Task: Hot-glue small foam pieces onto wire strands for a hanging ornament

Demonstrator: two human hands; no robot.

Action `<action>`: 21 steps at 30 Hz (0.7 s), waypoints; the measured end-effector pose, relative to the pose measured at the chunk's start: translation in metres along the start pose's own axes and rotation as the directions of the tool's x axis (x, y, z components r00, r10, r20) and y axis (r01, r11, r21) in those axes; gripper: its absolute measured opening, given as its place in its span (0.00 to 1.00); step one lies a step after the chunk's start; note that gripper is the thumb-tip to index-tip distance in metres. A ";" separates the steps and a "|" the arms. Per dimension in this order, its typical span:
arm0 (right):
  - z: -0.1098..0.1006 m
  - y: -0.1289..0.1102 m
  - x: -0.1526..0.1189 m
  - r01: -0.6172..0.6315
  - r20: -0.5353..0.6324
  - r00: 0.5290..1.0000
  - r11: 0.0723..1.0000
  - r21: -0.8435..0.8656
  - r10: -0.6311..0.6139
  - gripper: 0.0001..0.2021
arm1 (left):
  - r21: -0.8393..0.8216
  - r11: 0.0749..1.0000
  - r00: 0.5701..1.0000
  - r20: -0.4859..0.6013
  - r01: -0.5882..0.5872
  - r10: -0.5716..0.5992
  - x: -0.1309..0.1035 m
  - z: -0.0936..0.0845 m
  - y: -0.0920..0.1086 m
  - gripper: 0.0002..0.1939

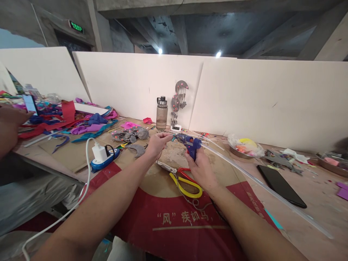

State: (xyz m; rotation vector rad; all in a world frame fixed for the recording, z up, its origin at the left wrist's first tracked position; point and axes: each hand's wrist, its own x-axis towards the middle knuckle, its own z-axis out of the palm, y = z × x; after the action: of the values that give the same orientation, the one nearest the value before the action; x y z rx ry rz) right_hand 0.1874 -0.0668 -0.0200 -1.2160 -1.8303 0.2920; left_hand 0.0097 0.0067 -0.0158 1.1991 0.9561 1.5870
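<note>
My right hand (199,165) is wrapped round the handle of a blue hot glue gun (191,144), its nozzle pointing left. A long clear glue stick (261,183) sticks out of the gun's back end and slants down to the right. Just left of the nozzle, my left hand (160,143) is closed in a pinch; a small bit, perhaps teal, shows near its fingertips, too small to name. Below both hands lie yellow-handled scissors (187,185) and a red-handled tool (186,173). A grey felt crescent (136,149) rests left of my left hand.
A water bottle (162,115) and a grey hanging ornament (179,98) stand at the white board. A blue power strip (104,161) and felt scraps (92,123) lie left, a black phone (281,185) right. A co-worker's hand (12,119) is at far left.
</note>
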 end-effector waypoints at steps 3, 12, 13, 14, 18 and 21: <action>0.000 0.000 0.000 0.004 -0.016 1.000 1.000 0.003 -0.004 0.12 | 0.000 1.000 1.000 0.001 0.002 -0.002 -0.001 0.000 0.001 0.12; 0.000 0.001 0.001 0.011 -0.019 1.000 1.000 0.017 -0.011 0.10 | -0.004 1.000 1.000 0.004 -0.001 0.001 -0.001 0.000 0.001 0.13; 0.000 0.001 0.001 0.011 -0.024 1.000 1.000 0.015 -0.011 0.10 | -0.003 1.000 1.000 0.005 -0.001 0.001 -0.001 0.000 0.002 0.13; 0.000 0.002 0.001 0.010 -0.027 1.000 1.000 0.013 -0.010 0.10 | -0.004 1.000 1.000 0.007 -0.001 0.001 -0.001 0.000 0.002 0.13; 0.000 0.002 0.000 0.012 -0.030 0.999 1.000 0.015 -0.012 0.11 | -0.002 1.000 1.000 0.015 -0.001 0.001 -0.001 0.000 0.002 0.13; 0.000 0.002 0.001 -0.004 -0.055 0.998 0.999 0.049 0.007 0.11 | -0.002 1.000 1.000 0.028 -0.001 0.001 -0.001 0.000 0.002 0.15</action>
State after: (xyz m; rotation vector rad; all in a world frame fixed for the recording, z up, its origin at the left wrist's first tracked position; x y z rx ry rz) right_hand 0.1883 -0.0655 -0.0206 -1.1838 -1.7629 0.3021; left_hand 0.0094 0.0054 -0.0147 1.2175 0.9359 1.5679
